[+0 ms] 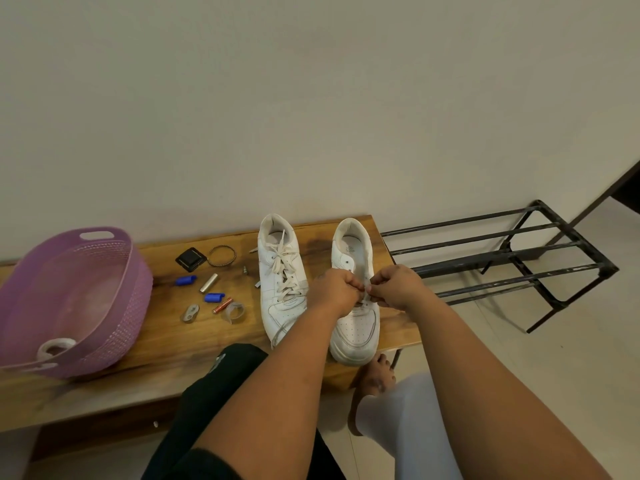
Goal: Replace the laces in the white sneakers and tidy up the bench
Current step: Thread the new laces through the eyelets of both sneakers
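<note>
Pinching lace (pixel 364 299) over right sneaker (pixel 356 299): left hand (pixel 334 289), right hand (pixel 394 285), fingers curled; laced left sneaker (pixel 282 282) beside it on bench (pixel 166 341); purple basket (pixel 79 299) at left

1. Two white sneakers (pixel 282 278) stand side by side at the right end of one wooden bench (pixel 145 362).
2. One purple basket (pixel 69 299) sits at the left.
3. Two blue caps (pixel 185 280) lie between basket and sneakers.
4. Two batteries: one silver (pixel 209 283), one red (pixel 222 305).
5. One braided ring (pixel 222 256), far side.
6. One black metal rack (pixel 502 258), right.
7. Two hands (pixel 337 289) at the right sneaker.
</note>
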